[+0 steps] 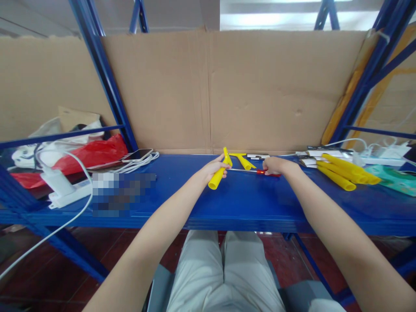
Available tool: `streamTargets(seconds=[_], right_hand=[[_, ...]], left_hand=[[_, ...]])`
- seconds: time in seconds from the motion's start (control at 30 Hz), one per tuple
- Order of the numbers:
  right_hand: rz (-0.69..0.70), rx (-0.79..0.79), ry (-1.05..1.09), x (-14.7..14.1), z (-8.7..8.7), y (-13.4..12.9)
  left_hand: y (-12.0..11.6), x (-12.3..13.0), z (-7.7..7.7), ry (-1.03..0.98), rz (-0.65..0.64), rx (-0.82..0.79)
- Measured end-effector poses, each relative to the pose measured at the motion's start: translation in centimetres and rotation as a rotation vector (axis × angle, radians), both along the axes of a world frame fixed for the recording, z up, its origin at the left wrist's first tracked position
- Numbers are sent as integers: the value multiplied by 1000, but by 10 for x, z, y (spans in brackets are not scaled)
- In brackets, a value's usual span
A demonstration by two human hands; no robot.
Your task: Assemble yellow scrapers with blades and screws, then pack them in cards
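My left hand (212, 169) is closed around a yellow plastic tube-handled piece (216, 179) with a narrower head at its far end, tilted above the blue shelf. In my right hand (273, 165) is a screwdriver (261, 172) with a red handle; the fingers wrap round it. Its thin metal shaft points left and reaches the yellow piece near my left fingers. Whether the tip sits in the piece or only beside it, I cannot tell. Just behind the shaft, a second yellow T-shaped piece (245, 162) lies on the shelf.
Several yellow tubes (346, 171) lie at the right by a green packet (394, 178) and white chargers. On the left are a white power strip (73, 193), coiled cable, a phone (137, 155) and a red bag (94, 154). Cardboard (260, 91) walls the back between blue posts.
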State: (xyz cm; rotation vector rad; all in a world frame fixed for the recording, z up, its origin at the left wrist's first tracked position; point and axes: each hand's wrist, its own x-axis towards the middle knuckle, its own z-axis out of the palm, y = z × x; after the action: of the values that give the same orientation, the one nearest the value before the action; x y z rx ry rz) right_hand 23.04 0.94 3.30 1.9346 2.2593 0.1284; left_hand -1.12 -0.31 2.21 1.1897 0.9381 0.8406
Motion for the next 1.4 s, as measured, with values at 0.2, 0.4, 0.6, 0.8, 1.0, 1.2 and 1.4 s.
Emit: streamTargets(seconds=[0.2, 0.4, 0.6, 0.8, 1.0, 1.2, 1.4], right_hand=[[110, 55, 182, 7, -14, 0], [149, 77, 256, 6, -17, 1], [97, 118, 331, 7, -11, -5], [62, 269, 323, 16, 3, -12], [16, 406, 307, 34, 9, -14], [55, 460, 375, 37, 10, -15], [27, 448, 378, 32, 14, -19]], left_hand=[[6, -2, -4, -1, -1, 9], [8, -3, -5, -1, 1, 12], [5, -3, -4, -2, 7, 9], [7, -4, -5, -8, 4, 5], [9, -5, -6, 2, 32, 7], [12, -6, -9, 16, 19, -20], [11, -6, -8, 11, -13, -18]])
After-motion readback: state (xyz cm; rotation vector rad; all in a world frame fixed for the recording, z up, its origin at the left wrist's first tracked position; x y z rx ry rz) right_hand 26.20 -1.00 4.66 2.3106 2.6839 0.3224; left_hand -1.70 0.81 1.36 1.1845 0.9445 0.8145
